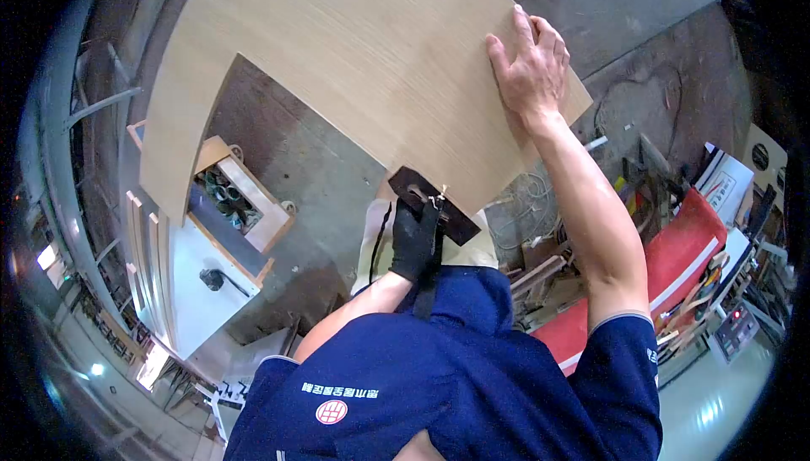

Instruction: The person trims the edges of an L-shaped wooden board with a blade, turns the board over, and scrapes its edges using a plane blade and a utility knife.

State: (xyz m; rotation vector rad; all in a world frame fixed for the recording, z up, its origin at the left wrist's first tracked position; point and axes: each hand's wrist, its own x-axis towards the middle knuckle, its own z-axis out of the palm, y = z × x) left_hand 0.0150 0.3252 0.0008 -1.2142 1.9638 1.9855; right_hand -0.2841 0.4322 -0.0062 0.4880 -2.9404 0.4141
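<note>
A large L-shaped wood-grain panel [363, 48] stretches away in front of me. My left hand [414, 237], in a black glove, is closed on a dark rectangular plate-like tool [460, 223] with an opening in it. That tool lies at the panel's near edge; its exact kind is unclear, and the glove hides part of it. A small light-coloured bit shows by the tool's opening. My right hand [533, 73] is bare and rests flat on the panel near its right edge, fingers stretched out.
A wooden box [268, 221] with round items stands left, by a white board [190, 284] holding a black object [215, 279]. Cords [527, 216] and wood scraps lie on the floor to the right, near a red sheet [688, 250]. A grey surface [629, 5] is beyond the panel.
</note>
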